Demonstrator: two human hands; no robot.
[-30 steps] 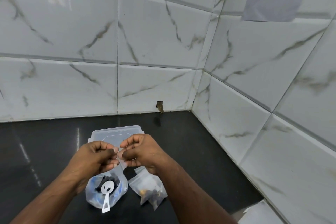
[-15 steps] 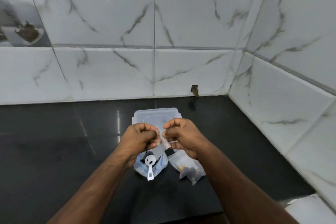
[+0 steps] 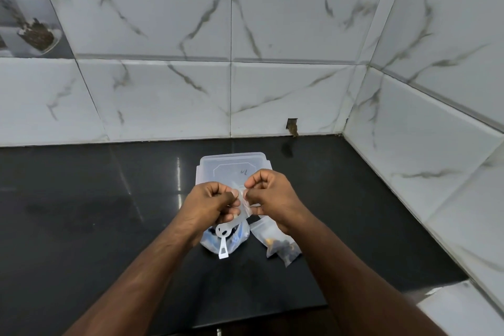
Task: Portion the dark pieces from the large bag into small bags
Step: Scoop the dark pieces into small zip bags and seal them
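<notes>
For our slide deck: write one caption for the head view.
Both hands pinch a small clear bag above the large bag on a black counter.

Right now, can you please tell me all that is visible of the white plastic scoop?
The white plastic scoop looks thin and slightly translucent. It has a round bowl with small holes and a flat handle with a slot near its end. It lies on top of the large clear bag of dark pieces, bowl toward the hands and handle pointing toward the person. The left hand hovers just above the bowl; I cannot tell if they touch.
</notes>
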